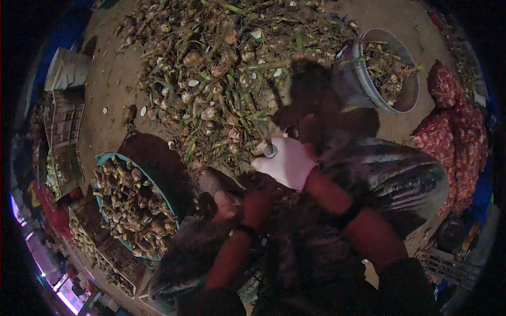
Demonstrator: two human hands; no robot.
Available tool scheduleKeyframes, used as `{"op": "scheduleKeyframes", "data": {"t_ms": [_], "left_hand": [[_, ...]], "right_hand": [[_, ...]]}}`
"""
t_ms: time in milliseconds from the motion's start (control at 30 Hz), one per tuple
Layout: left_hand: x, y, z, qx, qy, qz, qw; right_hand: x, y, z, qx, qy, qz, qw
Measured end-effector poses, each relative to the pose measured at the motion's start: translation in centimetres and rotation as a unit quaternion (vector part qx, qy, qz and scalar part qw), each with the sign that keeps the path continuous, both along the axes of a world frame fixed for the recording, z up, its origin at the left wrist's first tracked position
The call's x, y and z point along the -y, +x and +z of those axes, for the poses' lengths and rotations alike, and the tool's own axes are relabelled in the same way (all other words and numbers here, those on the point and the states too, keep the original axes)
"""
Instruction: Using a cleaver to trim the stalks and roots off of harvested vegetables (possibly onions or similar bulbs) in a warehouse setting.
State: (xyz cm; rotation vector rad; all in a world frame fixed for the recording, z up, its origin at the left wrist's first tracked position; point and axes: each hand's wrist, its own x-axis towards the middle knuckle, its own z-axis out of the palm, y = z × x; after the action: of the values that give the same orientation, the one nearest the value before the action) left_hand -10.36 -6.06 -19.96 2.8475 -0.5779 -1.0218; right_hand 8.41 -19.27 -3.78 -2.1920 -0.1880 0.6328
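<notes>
My right hand [287, 162], in a pale glove, is closed around a short tool [270, 150] with a round metal collar at its end; I cannot make out the rest of it. It is held over the near edge of a large heap of garlic bulbs with stalks [211, 113]. Lower and to the left, my left hand [259, 204] lies in deep shadow between my knees. Its fingers are hidden, so what it holds, if anything, does not show. A pale, blurred shape, perhaps a foot [226, 204], is just left of that hand.
A teal-rimmed tub [138, 167] of trimmed garlic bulbs stands by my left knee. At the far right, a bucket [363, 71] of stalky pieces leans over. Red mesh sacks [458, 142] are piled at the right. Crates [66, 124] line the left side of the dirt floor [108, 84].
</notes>
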Motion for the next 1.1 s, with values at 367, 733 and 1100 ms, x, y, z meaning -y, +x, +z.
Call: {"op": "scheduleKeyframes", "data": {"t_ms": [367,733,1100], "left_hand": [[-4.8,14.1,16.1,-0.057,-0.53,0.54,0.652],[-2.2,11.1,21.3,0.133,-0.384,0.304,0.862],[-1.7,9.5,24.1,0.083,-0.443,0.346,0.823]], "right_hand": [[1.0,0.0,0.5,-0.044,0.083,-0.065,0.993],[1.1,-0.9,2.2,-0.202,0.387,-0.145,0.888],[1.6,-1.6,4.9,-0.194,0.383,-0.028,0.903]]}}
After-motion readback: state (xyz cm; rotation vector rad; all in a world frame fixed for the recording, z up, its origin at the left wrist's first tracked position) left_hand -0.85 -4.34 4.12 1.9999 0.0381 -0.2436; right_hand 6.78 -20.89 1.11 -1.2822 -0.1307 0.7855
